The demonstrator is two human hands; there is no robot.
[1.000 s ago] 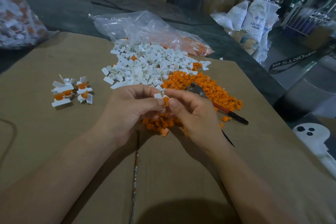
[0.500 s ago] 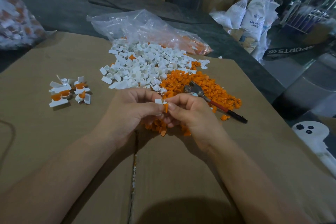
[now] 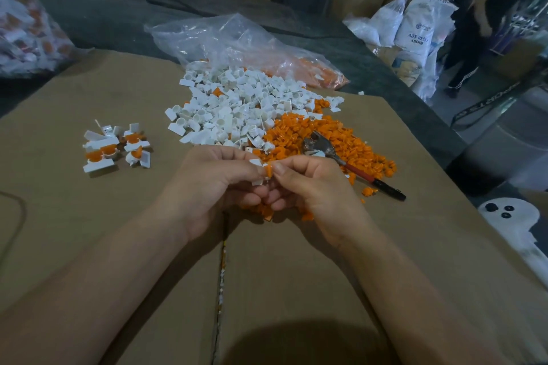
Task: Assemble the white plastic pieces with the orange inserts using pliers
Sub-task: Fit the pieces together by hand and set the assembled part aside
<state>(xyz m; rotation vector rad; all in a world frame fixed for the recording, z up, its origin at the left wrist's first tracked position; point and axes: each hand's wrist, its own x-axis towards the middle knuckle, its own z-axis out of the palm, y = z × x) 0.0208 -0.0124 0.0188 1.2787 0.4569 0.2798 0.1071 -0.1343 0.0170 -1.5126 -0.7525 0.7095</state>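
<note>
White plastic piece (image 3: 255,162) pinched in the curled fingertips of the left hand (image 3: 213,184), touching an orange insert (image 3: 268,169) nipped between thumb and forefinger of the right hand (image 3: 311,187), both at the near edge of the orange heap (image 3: 326,130) on the cardboard worktop (image 3: 89,216). Pliers (image 3: 341,160) lying ungripped on that heap, red-and-black handle pointing right, beside the white pile (image 3: 237,104); finished pieces (image 3: 115,145) grouped well to the left. Legible on a white sack (image 3: 418,29) far right: "ABS", then a word beginning "RES".
</note>
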